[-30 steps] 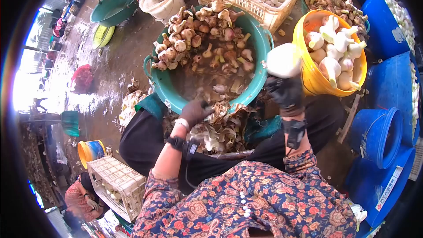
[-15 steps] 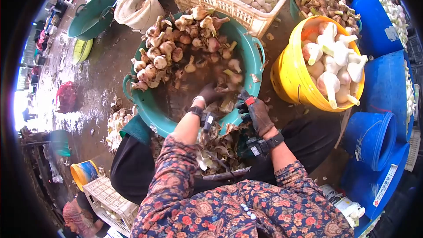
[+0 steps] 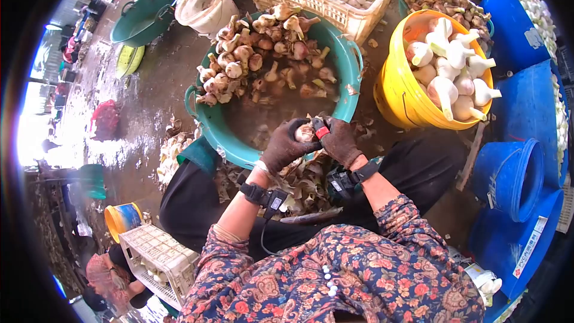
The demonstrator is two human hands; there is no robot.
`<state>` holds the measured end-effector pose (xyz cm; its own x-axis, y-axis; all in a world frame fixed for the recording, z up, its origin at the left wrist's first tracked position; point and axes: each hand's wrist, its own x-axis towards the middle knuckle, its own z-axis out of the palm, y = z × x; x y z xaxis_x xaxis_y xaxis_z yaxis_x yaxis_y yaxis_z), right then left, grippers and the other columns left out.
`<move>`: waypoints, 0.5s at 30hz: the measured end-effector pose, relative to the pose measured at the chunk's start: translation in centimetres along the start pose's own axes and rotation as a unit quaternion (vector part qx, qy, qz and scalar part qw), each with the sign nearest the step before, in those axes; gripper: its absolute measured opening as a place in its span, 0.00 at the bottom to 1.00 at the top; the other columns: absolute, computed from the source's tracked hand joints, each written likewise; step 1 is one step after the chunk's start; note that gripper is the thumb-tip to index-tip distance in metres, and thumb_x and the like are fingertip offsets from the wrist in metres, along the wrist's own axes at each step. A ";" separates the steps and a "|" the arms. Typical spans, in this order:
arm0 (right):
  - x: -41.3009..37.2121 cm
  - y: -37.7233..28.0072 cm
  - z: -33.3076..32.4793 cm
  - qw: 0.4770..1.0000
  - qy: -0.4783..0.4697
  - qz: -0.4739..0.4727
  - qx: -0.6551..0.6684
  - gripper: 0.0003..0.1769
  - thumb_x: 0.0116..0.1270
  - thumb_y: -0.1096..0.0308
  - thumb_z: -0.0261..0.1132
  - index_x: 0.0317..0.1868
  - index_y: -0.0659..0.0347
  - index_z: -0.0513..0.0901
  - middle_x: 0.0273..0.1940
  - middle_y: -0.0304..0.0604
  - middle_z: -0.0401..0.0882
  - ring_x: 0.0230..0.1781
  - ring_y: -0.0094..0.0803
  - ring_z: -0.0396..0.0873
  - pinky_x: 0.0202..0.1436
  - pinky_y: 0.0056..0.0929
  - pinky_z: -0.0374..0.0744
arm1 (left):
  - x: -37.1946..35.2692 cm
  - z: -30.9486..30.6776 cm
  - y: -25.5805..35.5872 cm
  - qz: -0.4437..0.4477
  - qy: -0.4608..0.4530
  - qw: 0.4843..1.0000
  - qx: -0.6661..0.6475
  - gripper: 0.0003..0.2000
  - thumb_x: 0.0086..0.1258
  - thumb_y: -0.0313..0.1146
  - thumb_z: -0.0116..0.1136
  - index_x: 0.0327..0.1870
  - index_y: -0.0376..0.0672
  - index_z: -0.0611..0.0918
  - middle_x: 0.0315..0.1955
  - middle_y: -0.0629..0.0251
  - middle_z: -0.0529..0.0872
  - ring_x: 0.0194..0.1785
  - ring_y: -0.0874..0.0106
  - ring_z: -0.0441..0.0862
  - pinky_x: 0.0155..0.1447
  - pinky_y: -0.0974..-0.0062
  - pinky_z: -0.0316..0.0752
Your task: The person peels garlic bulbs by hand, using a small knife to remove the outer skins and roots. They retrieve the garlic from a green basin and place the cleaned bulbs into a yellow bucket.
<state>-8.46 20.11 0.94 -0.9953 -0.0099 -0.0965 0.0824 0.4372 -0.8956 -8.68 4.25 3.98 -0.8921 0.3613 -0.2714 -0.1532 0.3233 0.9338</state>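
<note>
Over the near rim of a green tub, my left hand in a dark glove is closed around a garlic bulb. My right hand, gloved too, is curled against the bulb's right side, with a red band around its thumb. Whether a small tool is inside the right hand is hidden. Muddy water fills the tub's near part, and unpeeled garlic bulbs are heaped at its far left. Dry garlic skins lie below my hands, between my legs.
Right of the tub, a yellow bucket holds cleaned white garlic. A cream crate and a white bucket stand behind. Blue containers line the right side. At lower left are a person and another crate.
My left hand has come up out of the tub and now holds a garlic bulb. My right hand has moved slightly up to meet it. The view has shifted a little.
</note>
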 end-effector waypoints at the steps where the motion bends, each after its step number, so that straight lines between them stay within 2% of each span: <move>1: -0.2 0.2 0.0 1.000 -0.003 -0.005 0.004 0.14 0.64 0.60 0.60 0.32 0.64 0.81 0.27 0.57 0.79 0.32 0.54 0.79 0.32 0.41 0.75 | -0.4 -0.2 -0.1 0.003 0.006 0.999 0.047 0.27 0.52 0.33 0.72 0.54 0.35 0.76 0.44 0.66 0.82 0.45 0.78 0.78 0.52 0.79 0.74; 3: -0.4 -0.5 -0.5 0.996 -0.052 -0.030 0.067 0.10 0.64 0.64 0.59 0.35 0.64 0.80 0.28 0.58 0.78 0.32 0.53 0.78 0.33 0.39 0.74 | -1.1 -0.6 -0.1 0.016 0.013 0.999 0.026 0.28 0.52 0.34 0.72 0.55 0.35 0.76 0.42 0.67 0.82 0.43 0.80 0.78 0.48 0.80 0.74; 4: -0.2 0.6 -0.1 0.994 -0.079 -0.049 0.061 0.09 0.65 0.67 0.59 0.36 0.65 0.80 0.25 0.50 0.79 0.27 0.43 0.78 0.31 0.32 0.74 | -1.6 -0.9 0.0 -0.040 -0.003 0.999 -0.032 0.28 0.53 0.35 0.71 0.55 0.36 0.75 0.41 0.68 0.82 0.41 0.81 0.77 0.46 0.80 0.74; 5: -0.3 0.3 -0.2 0.993 -0.081 -0.052 0.063 0.09 0.65 0.67 0.59 0.36 0.65 0.80 0.25 0.50 0.79 0.27 0.43 0.78 0.31 0.32 0.74 | -2.2 -1.1 0.4 -0.095 -0.019 0.991 -0.091 0.28 0.54 0.36 0.70 0.56 0.36 0.75 0.40 0.69 0.82 0.39 0.82 0.77 0.43 0.81 0.74; 6: -0.4 0.0 -0.2 0.966 -0.123 0.013 0.227 0.09 0.65 0.67 0.59 0.36 0.65 0.80 0.26 0.45 0.78 0.26 0.36 0.77 0.30 0.29 0.73 | -2.5 -1.3 0.1 -0.095 -0.030 0.984 -0.147 0.26 0.58 0.36 0.66 0.57 0.36 0.74 0.40 0.70 0.81 0.38 0.84 0.75 0.39 0.82 0.72; 7: -0.5 -0.3 -0.3 0.907 -0.161 0.079 0.382 0.10 0.66 0.66 0.59 0.36 0.66 0.79 0.26 0.40 0.78 0.25 0.29 0.75 0.29 0.25 0.72 | -2.9 -1.2 -0.2 -0.094 -0.028 0.985 -0.145 0.26 0.58 0.36 0.66 0.57 0.36 0.74 0.40 0.70 0.81 0.38 0.84 0.75 0.39 0.82 0.72; 8: -0.6 -0.8 -0.6 0.886 -0.156 0.120 0.420 0.12 0.68 0.62 0.59 0.34 0.64 0.79 0.27 0.32 0.75 0.25 0.20 0.71 0.29 0.20 0.71 | -3.3 -1.1 -0.5 -0.101 -0.017 0.964 -0.245 0.26 0.59 0.35 0.66 0.58 0.36 0.73 0.42 0.69 0.81 0.40 0.84 0.75 0.40 0.83 0.72; 9: -0.5 -0.4 -0.6 0.886 -0.156 0.119 0.421 0.12 0.68 0.62 0.59 0.34 0.64 0.79 0.27 0.32 0.75 0.25 0.20 0.71 0.29 0.20 0.71 | -3.5 -1.0 -0.9 -0.108 -0.008 0.933 -0.343 0.26 0.60 0.34 0.65 0.59 0.35 0.72 0.44 0.68 0.80 0.41 0.84 0.75 0.42 0.83 0.72; 10: -0.5 0.6 -0.6 0.895 -0.149 0.124 0.401 0.13 0.68 0.60 0.59 0.34 0.62 0.79 0.26 0.31 0.74 0.24 0.21 0.70 0.29 0.20 0.70 | -3.5 -1.1 -1.9 -0.088 0.001 0.934 -0.345 0.25 0.62 0.32 0.63 0.60 0.35 0.71 0.47 0.67 0.80 0.46 0.81 0.76 0.47 0.83 0.72; 11: -0.4 0.5 -0.9 0.904 -0.143 0.129 0.381 0.13 0.67 0.58 0.60 0.34 0.61 0.79 0.25 0.31 0.73 0.23 0.21 0.70 0.28 0.19 0.70 | -3.5 -0.7 -1.4 -0.087 0.001 0.934 -0.345 0.25 0.62 0.32 0.63 0.60 0.35 0.71 0.47 0.67 0.80 0.46 0.81 0.76 0.47 0.83 0.72; 12: -0.3 0.4 -1.0 0.892 -0.139 0.214 0.372 0.21 0.67 0.47 0.57 0.36 0.59 0.79 0.24 0.30 0.71 0.22 0.23 0.69 0.29 0.19 0.71 | -3.4 0.0 -0.9 -0.055 0.045 0.923 -0.377 0.24 0.62 0.31 0.62 0.60 0.35 0.71 0.47 0.66 0.80 0.47 0.79 0.76 0.49 0.81 0.72; 13: -0.4 0.2 -0.8 0.893 -0.140 0.213 0.372 0.21 0.67 0.47 0.57 0.36 0.59 0.79 0.24 0.30 0.71 0.22 0.23 0.69 0.29 0.19 0.71 | -3.3 0.5 -0.5 -0.022 0.089 0.908 -0.408 0.23 0.63 0.31 0.61 0.59 0.35 0.71 0.48 0.66 0.80 0.48 0.78 0.77 0.51 0.80 0.73; 14: -0.7 -0.2 -0.5 0.857 -0.191 0.295 0.377 0.25 0.66 0.41 0.55 0.39 0.57 0.79 0.24 0.31 0.72 0.23 0.24 0.71 0.30 0.20 0.72 | -3.1 0.8 -1.1 0.023 0.113 0.929 -0.351 0.22 0.63 0.30 0.62 0.57 0.35 0.73 0.49 0.64 0.80 0.50 0.76 0.77 0.53 0.78 0.74; 15: -1.2 -1.5 -0.5 0.812 -0.240 0.375 0.377 0.29 0.66 0.36 0.52 0.42 0.56 0.79 0.25 0.32 0.73 0.23 0.25 0.72 0.30 0.21 0.72 | -3.2 0.9 -0.6 0.023 0.114 0.929 -0.351 0.22 0.63 0.30 0.62 0.57 0.35 0.73 0.49 0.64 0.80 0.50 0.76 0.77 0.53 0.78 0.74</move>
<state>-7.38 19.95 2.63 -0.5303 -0.4240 -0.7342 0.8448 -0.1918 -0.4995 -5.32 3.63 4.07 -0.9589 0.1406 -0.2466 -0.2818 -0.3670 0.8865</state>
